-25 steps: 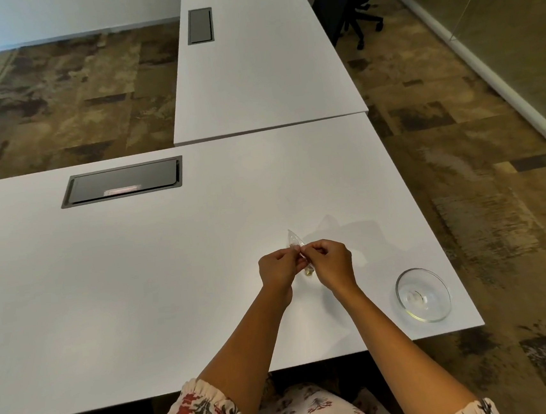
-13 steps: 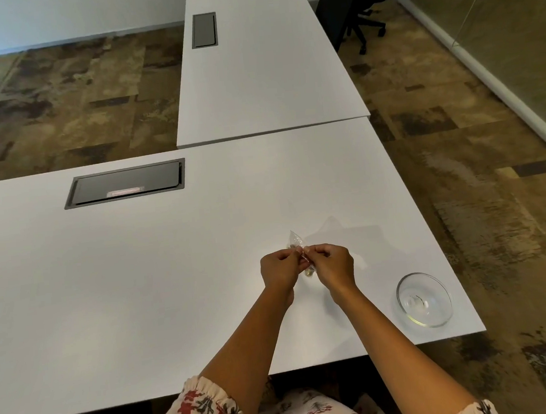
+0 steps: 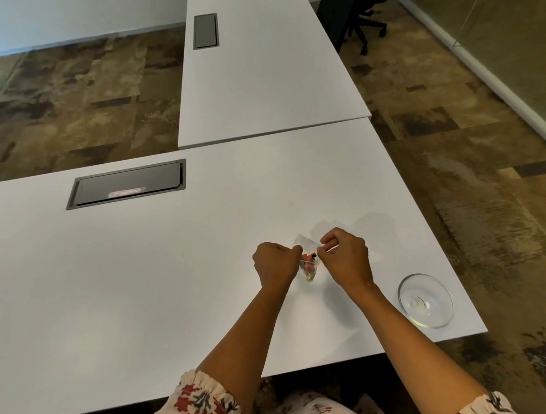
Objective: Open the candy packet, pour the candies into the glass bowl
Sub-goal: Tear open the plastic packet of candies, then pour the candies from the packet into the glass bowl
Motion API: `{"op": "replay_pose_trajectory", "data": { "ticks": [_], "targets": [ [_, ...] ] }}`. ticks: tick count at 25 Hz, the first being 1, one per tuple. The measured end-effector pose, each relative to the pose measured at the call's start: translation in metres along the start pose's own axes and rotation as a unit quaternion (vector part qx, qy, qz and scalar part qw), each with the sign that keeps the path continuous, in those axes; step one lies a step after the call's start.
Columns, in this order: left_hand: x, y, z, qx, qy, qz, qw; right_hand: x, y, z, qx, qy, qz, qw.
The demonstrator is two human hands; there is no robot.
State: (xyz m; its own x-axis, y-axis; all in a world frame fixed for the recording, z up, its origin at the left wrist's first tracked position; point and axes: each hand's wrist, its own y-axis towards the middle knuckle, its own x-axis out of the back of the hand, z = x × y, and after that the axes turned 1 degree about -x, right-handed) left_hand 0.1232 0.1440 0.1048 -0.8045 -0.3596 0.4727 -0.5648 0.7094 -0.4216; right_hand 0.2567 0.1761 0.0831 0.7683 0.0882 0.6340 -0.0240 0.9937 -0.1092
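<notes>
Clearly, from the head view, both hands work one small clear candy packet (image 3: 308, 263) held just above the white bench (image 3: 139, 286), a little right of centre. The left hand (image 3: 275, 266) pinches the packet's top edge from nine o'clock, its grip narrow and closed on the film; the right hand (image 3: 346, 256) pinches the same edge from three o'clock, likewise closed on it. The packet hangs between them with its long axis running from twelve to six o'clock, mouth up and the candies (image 3: 308, 258) bunched low; they are too small to count, though red and yellowish ones show. Judging by the stretched top, the opening step is under way, and no candy has reached the bowl. One glass bowl (image 3: 426, 302) stands at about four o'clock from the packet, well apart, near the bench's right front corner, so the right hand is the nearer for pouring. Count: one packet, one bowl, two hands.
</notes>
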Motion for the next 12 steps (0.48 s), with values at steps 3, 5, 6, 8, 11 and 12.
{"op": "replay_pose_trajectory", "data": {
  "ticks": [3,5,6,8,11,12],
  "targets": [
    [0.003,0.002,-0.004,-0.016,0.072,0.002,0.997,0.007,0.003,-0.006,0.003,-0.028,0.003,1.000],
    [0.003,0.003,-0.006,-0.017,0.081,0.004,0.997,0.010,0.003,-0.011,0.001,-0.028,0.011,1.000],
    [0.003,0.002,-0.008,-0.018,0.083,0.004,0.996,0.011,0.002,-0.014,-0.005,-0.019,0.011,1.000],
    [-0.001,0.002,-0.011,-0.024,0.089,0.006,0.996,0.013,-0.001,-0.020,-0.036,0.016,0.003,0.999],
    [-0.008,0.000,-0.016,-0.046,0.099,0.012,0.994,0.011,-0.002,-0.030,-0.124,0.123,0.014,0.985],
    [-0.010,-0.001,-0.017,-0.057,0.105,0.015,0.993,0.010,-0.003,-0.033,-0.159,0.173,0.028,0.972]
  ]
}}
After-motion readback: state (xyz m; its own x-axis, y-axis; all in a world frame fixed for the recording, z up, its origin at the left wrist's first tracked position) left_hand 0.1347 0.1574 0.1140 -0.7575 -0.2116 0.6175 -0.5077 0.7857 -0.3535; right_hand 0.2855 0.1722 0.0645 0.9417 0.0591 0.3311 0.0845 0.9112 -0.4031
